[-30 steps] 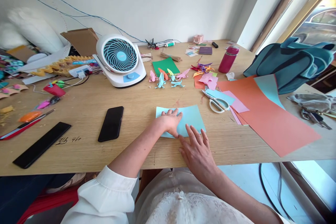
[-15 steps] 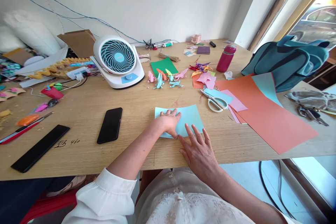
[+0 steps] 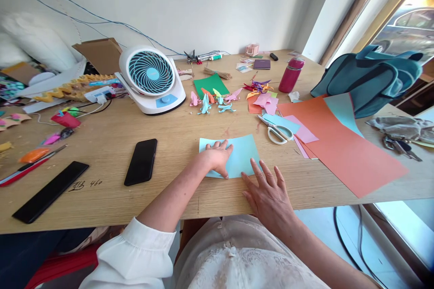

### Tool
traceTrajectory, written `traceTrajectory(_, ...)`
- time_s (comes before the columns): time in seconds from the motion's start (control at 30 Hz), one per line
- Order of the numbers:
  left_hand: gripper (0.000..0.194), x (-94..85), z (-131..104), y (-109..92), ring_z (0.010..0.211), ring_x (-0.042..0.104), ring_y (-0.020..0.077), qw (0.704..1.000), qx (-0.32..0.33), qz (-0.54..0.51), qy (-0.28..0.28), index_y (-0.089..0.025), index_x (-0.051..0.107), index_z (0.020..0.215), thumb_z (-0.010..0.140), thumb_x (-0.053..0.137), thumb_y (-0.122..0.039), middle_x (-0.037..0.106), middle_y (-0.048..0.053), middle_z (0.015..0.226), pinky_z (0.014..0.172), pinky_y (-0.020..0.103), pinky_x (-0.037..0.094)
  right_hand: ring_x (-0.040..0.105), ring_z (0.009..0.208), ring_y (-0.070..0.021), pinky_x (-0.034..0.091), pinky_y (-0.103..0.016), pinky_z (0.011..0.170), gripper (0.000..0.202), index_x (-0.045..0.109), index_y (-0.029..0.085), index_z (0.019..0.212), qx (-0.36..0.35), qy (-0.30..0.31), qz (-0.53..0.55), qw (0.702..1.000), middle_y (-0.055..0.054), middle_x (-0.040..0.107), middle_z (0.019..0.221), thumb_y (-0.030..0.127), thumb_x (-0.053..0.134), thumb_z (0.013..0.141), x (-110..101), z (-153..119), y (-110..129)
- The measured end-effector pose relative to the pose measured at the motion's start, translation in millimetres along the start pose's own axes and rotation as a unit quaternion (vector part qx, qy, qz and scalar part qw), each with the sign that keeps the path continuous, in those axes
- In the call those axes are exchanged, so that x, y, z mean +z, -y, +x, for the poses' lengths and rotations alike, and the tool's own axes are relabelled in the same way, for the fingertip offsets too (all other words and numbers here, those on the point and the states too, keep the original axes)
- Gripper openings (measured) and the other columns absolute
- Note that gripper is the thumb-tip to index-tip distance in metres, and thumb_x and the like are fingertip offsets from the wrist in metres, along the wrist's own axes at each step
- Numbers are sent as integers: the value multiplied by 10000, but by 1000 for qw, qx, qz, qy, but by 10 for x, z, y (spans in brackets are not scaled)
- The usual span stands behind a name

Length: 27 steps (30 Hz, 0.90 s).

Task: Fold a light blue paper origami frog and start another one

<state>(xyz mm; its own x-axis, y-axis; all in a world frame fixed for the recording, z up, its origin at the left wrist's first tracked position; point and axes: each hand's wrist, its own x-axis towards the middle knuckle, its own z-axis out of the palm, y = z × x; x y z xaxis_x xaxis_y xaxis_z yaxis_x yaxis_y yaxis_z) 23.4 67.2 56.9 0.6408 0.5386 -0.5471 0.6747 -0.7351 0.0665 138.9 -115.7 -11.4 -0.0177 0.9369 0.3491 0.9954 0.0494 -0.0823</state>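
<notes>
A light blue sheet of paper lies on the wooden table in front of me. My left hand presses on its left half with the fingers spread; part of the sheet is hidden beneath it. At the sheet's near right edge rests my right hand, its fingers stretched out and apart, the fingertips touching the edge of the paper. White-handled scissors lie to the right of the sheet on some coloured paper pieces. Behind the sheet stand several folded paper figures in blue, pink, orange and yellow.
A black phone and a white fan are on the left. To the right lie a large orange sheet, a dark red bottle and a teal bag. Green paper lies behind the figures.
My right hand has slid to the right along the near edge of the blue paper, away from my left hand. The left hand stays in place on the sheet.
</notes>
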Motion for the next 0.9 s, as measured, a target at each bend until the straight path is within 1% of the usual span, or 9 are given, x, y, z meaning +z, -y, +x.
traceTrajectory(0.17,1196,-20,-16,-4,1466,102,393,1000,-1,4,7,-286,113,1520,565,802,-492,-1,148,1609,1091,629,238,310,1405,-334,209,-587,1130,368,608,231,1262,17,-10,-26,999,-107,327,1549,374,522,933,-47,-78,-160)
traceTrajectory(0.37,1179,-39,-21,-18,1475,97,354,999,-8,25,17,-255,110,1524,594,810,-440,-19,151,1609,1115,586,240,325,1397,-337,235,-575,1124,390,586,178,1273,36,-1,-54,998,-130,321,1548,371,482,950,-126,-199,-358)
traceTrajectory(0.5,1190,-24,-10,-9,1473,97,366,1000,-7,15,13,-280,119,1521,573,821,-438,-17,151,1607,1112,593,237,374,1365,-350,285,-572,1099,422,559,117,1287,37,-14,-63,997,-162,333,1535,368,431,972,-180,-198,-379)
traceTrajectory(0.57,1200,-16,-6,-3,1474,84,372,1000,-8,8,15,-277,116,1522,566,823,-437,-26,146,1608,1115,597,230,405,1344,-346,330,-546,1082,458,520,71,1320,31,-24,-52,998,-197,343,1521,358,415,979,-184,-88,-321)
traceTrajectory(0.67,1199,-13,-7,2,1473,91,371,1000,-5,11,11,-248,114,1525,569,816,-423,-19,149,1611,1114,602,236,420,1344,-312,418,-450,1045,477,472,1,1351,-23,-23,9,999,-255,388,1476,300,366,994,-84,257,-192)
traceTrajectory(0.73,1183,-15,-14,1,1472,103,366,1000,-2,15,6,-233,122,1523,575,810,-399,1,154,1611,1110,603,247,348,1400,-273,425,-400,1059,443,486,0,1339,-60,-15,61,996,-243,436,1448,233,338,992,74,561,-130)
traceTrajectory(0.8,1156,-14,-22,-1,1471,118,360,1000,2,14,-1,-227,149,1516,578,809,-367,34,163,1609,1111,598,253,324,1415,-258,399,-399,1092,439,487,5,1348,-80,4,89,993,-223,476,1425,149,342,959,280,846,-118)
traceTrajectory(0.87,1130,-7,-26,2,1471,118,358,1000,9,9,-5,-226,172,1508,583,810,-350,44,167,1609,1110,603,252,362,1396,-257,387,-397,1100,475,472,-11,1365,-48,32,95,994,-228,456,1439,93,348,918,484,1047,-152)
traceTrajectory(0.9,1120,-1,-24,8,1472,112,360,1000,12,6,-5,-226,178,1505,588,810,-350,38,168,1609,1107,610,249,390,1380,-258,382,-401,1102,475,485,-4,1360,-30,41,92,994,-225,446,1447,93,344,917,569,1106,-180)
